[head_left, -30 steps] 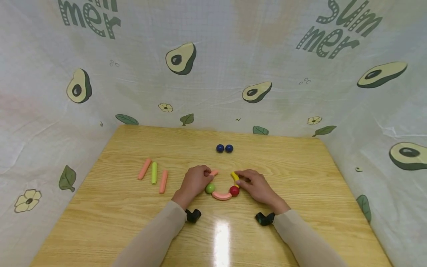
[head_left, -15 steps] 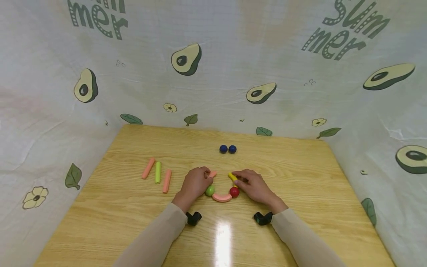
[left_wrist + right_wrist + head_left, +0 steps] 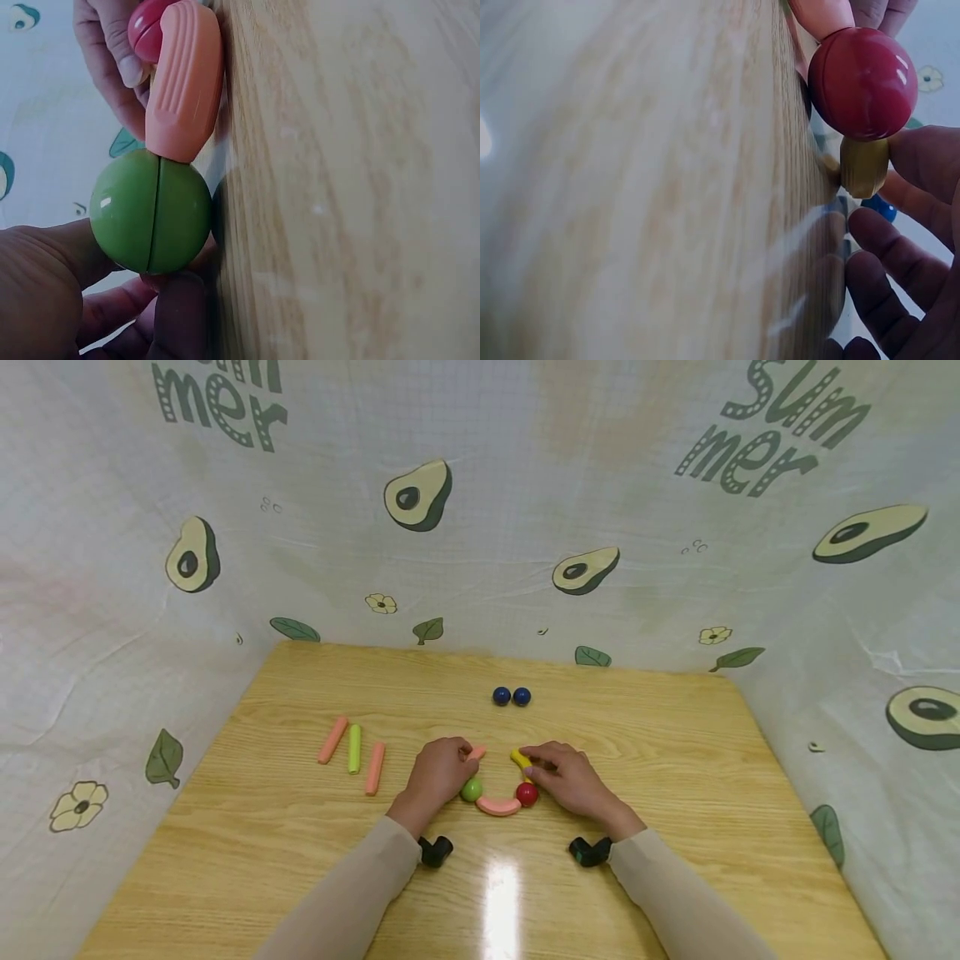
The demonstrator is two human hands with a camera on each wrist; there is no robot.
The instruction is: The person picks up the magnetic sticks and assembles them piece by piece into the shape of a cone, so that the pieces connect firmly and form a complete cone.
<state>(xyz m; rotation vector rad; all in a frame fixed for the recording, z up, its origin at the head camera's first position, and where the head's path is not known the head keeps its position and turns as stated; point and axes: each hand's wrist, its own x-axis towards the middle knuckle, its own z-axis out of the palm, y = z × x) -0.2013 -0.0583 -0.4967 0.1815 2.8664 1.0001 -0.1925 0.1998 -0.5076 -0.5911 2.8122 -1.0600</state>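
Note:
In the head view, several toy pieces form an open ring on the wooden table. A curved salmon stick [image 3: 498, 807] joins a green ball [image 3: 150, 211] on the left to a red ball [image 3: 864, 84] on the right. My left hand [image 3: 442, 771] pinches another salmon stick [image 3: 477, 752] running from the green ball, mostly hidden by the fingers. With thumb and fingers, my right hand [image 3: 567, 774] holds a yellow stick [image 3: 521, 760] whose near end meets the red ball. A gap separates the far ends of these two held sticks.
Two dark blue balls [image 3: 512, 696] sit side by side behind the ring. To the left lie two straight salmon sticks [image 3: 375, 769] with a lime stick [image 3: 355, 748] between them. A printed cloth [image 3: 487, 510] surrounds the table [image 3: 637, 718].
The far end of the yellow stick has swung slightly left, toward the salmon stick in my left hand. Both hands keep their hold. The head view has shifted a little.

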